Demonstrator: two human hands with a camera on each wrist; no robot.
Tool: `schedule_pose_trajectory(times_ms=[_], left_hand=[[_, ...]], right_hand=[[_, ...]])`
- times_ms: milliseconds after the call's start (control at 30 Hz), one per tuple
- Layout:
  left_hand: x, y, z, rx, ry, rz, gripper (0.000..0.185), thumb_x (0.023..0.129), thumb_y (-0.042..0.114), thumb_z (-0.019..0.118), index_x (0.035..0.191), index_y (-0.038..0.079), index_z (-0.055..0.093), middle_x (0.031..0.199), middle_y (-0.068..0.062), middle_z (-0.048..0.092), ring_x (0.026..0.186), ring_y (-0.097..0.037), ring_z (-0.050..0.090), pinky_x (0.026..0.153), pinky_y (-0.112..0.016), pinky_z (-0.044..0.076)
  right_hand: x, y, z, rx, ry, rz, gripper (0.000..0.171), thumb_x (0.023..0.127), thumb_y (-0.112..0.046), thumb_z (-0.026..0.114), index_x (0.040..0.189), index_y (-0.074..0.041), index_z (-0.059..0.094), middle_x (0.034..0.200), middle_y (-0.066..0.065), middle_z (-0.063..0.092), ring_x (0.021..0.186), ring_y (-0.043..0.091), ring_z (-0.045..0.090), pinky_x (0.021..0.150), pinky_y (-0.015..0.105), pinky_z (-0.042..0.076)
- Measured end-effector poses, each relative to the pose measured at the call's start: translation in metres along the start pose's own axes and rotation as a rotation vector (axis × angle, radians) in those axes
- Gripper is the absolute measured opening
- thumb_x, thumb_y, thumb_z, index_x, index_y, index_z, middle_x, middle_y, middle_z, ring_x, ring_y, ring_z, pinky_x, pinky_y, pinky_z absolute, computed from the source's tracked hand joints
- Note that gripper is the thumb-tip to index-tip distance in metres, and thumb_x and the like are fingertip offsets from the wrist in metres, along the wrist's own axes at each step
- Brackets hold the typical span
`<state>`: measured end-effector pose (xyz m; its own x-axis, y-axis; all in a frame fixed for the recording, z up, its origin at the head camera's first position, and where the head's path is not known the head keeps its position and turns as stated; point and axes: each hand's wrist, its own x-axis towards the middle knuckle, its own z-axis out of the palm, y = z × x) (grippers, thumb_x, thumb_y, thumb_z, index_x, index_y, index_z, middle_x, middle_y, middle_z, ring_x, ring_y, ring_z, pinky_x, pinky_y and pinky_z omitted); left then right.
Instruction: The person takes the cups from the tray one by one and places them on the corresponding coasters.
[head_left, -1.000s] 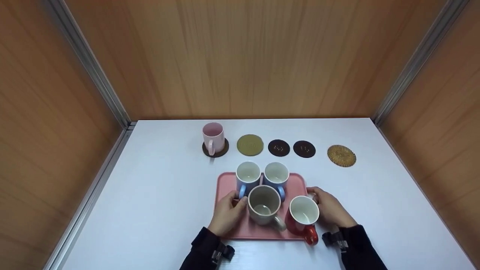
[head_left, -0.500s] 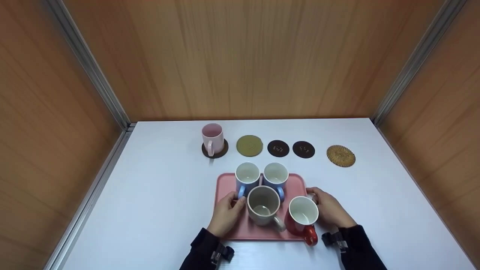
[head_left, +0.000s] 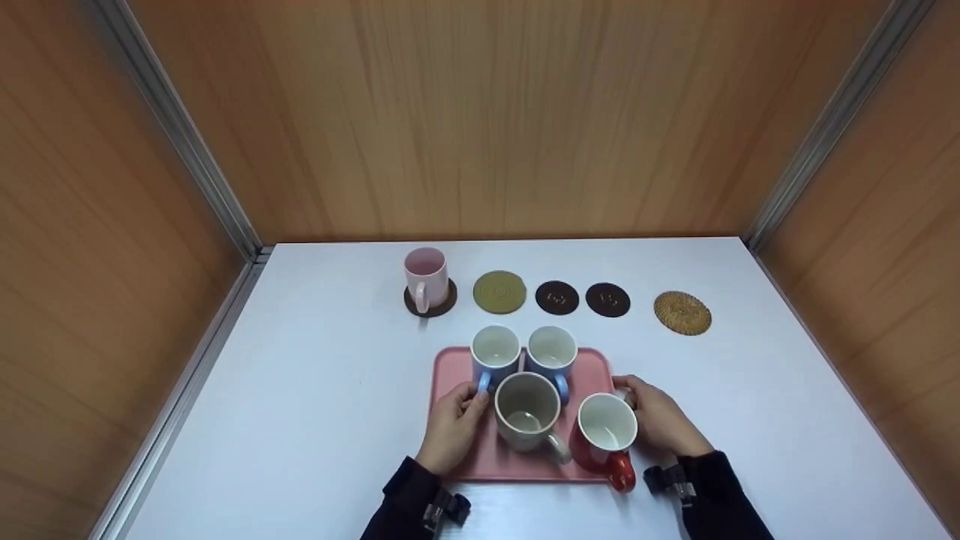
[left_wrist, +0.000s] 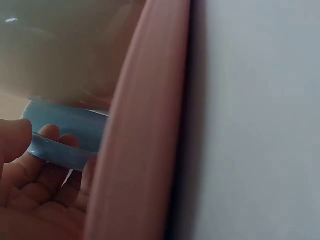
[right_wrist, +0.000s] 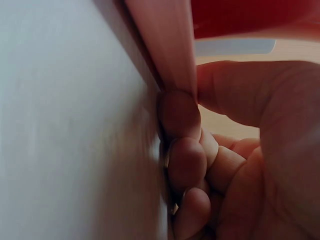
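Hands clasp the pink tray (head_left: pixel 450 371) at the table's (head_left: pixel 315 390) near edge: the left hand (head_left: pixel 452 427) grips its left rim, the right hand (head_left: pixel 660 422) pinches its right rim. Four mugs stand on it, the red mug (head_left: pixel 604 439) at its near right corner.

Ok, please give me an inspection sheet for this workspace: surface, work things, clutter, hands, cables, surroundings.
Surface: white table, flat.
Work things: pink tray near the front edge; on it two blue mugs, a beige mug and a red mug, all upright.
Clutter: pink mug on a dark coaster; free coasters in a row: olive coaster, two dark coasters, woven coaster.
Hands: left hand holds the tray's left rim by a blue mug's handle; right hand has a grip on the right rim, thumb above, fingers below.
Cables: nothing seen.
Surroundings: wooden walls on three sides.
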<state>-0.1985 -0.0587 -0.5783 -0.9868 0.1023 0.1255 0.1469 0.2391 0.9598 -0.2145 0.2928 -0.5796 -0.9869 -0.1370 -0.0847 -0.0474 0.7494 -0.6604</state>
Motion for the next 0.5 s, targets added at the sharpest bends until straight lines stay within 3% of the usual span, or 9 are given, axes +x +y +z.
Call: schedule_pose_trajectory(times_ms=[100,233,333,500], left_hand=[[0.0004,0.0016,-0.0001,-0.059,-0.023,-0.048,0.024,0.109,0.02,0.063,0.114,0.0,0.074,0.09,-0.003,0.065,0.079,-0.006,0.057,0.071,-0.02,0.047],[0.0012,0.0026,0.0004,-0.129,-0.031,-0.076,0.025,0.109,0.019,0.062,0.116,-0.002,0.073,0.084,0.0,0.057,0.076,-0.007,0.054,0.069,-0.019,0.046],[0.002,0.0021,0.0014,-0.129,-0.023,-0.074,0.024,0.109,0.019,0.063,0.112,-0.003,0.073,0.084,0.002,0.057,0.076,-0.007,0.054,0.069,-0.019,0.046],[0.0021,0.0039,0.0026,-0.123,-0.011,-0.098,0.024,0.107,0.021,0.066,0.104,-0.001,0.071,0.08,0.005,0.052,0.074,-0.007,0.051,0.065,-0.019,0.043]], right_hand=[[-0.0009,0.0,-0.0003,-0.001,0.003,-0.002,0.049,0.095,-0.005,0.065,0.144,-0.004,0.062,0.086,-0.001,0.062,0.095,0.02,0.059,0.094,0.044,0.051],[-0.0016,0.0,-0.0009,0.004,0.011,-0.029,0.051,0.092,-0.002,0.065,0.143,-0.001,0.062,0.083,-0.001,0.062,0.086,0.017,0.058,0.085,0.038,0.05],[-0.0019,0.0003,-0.001,0.011,0.006,-0.048,0.053,0.09,0.0,0.066,0.142,0.0,0.061,0.079,-0.002,0.061,0.078,0.014,0.055,0.078,0.032,0.047],[-0.0021,-0.0002,-0.0012,0.017,-0.001,-0.05,0.053,0.09,-0.001,0.067,0.143,0.0,0.061,0.078,-0.002,0.061,0.077,0.013,0.054,0.077,0.031,0.046]])
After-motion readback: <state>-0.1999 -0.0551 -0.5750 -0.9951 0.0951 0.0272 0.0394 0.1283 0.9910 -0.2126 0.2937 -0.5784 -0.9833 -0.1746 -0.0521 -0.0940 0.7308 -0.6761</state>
